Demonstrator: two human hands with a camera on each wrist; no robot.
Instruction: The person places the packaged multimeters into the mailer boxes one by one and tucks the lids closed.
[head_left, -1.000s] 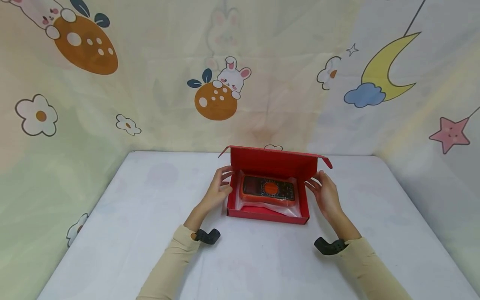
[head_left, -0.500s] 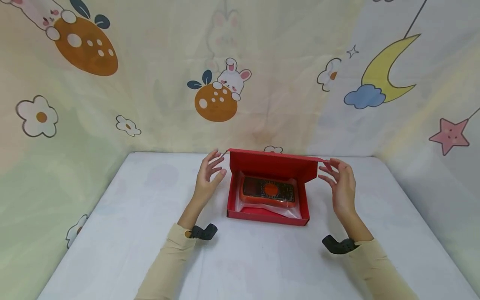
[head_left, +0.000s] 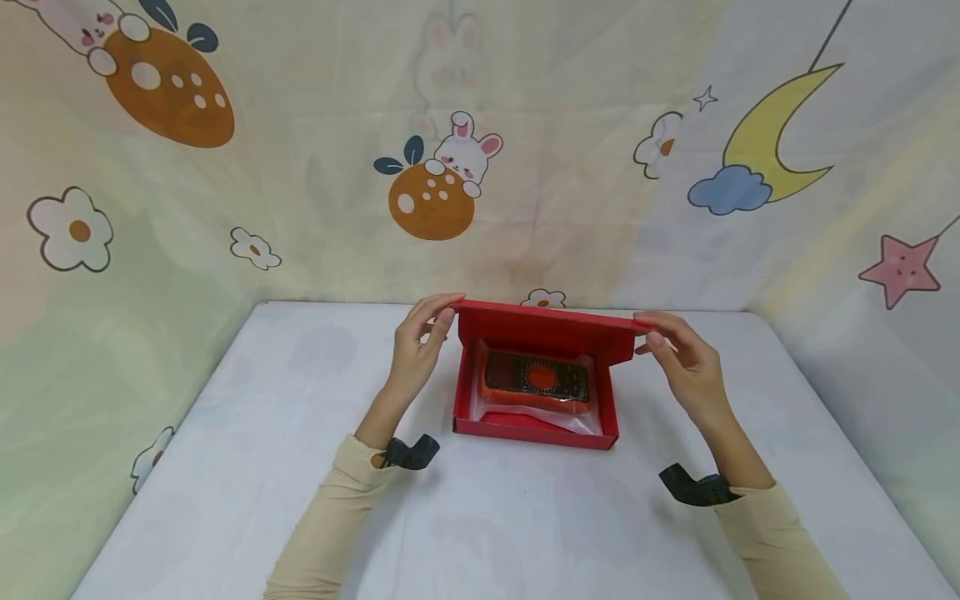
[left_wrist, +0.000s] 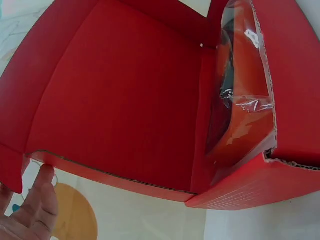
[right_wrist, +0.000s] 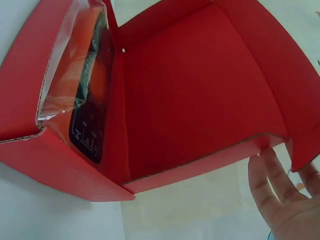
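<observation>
A red cardboard box (head_left: 498, 428) stands on the table with its lid (head_left: 543, 325) raised at the back. Inside lies an orange-and-black multimeter (head_left: 538, 379) in a clear plastic bag (head_left: 585, 423). My left hand (head_left: 411, 346) holds the lid's front left corner, by the small side flap (left_wrist: 10, 167). At the opposite corner my right hand (head_left: 693, 371) grips the lid, fingers on top and thumb below. In the right wrist view, the fingers (right_wrist: 272, 180) sit by the lid's side wall and corner flap (right_wrist: 306, 150).
The white table (head_left: 495, 525) spreads around the box. Behind it hangs a patterned cloth backdrop (head_left: 315, 167) with cartoon rabbits, flowers and a moon. Each wrist carries a black camera mount, the left one (head_left: 411, 452) and the right one (head_left: 697, 487).
Both hands have moved from the box's sides up to the lid's front corners and taken hold there. The lid has tipped slightly forward. The multimeter stays in place.
</observation>
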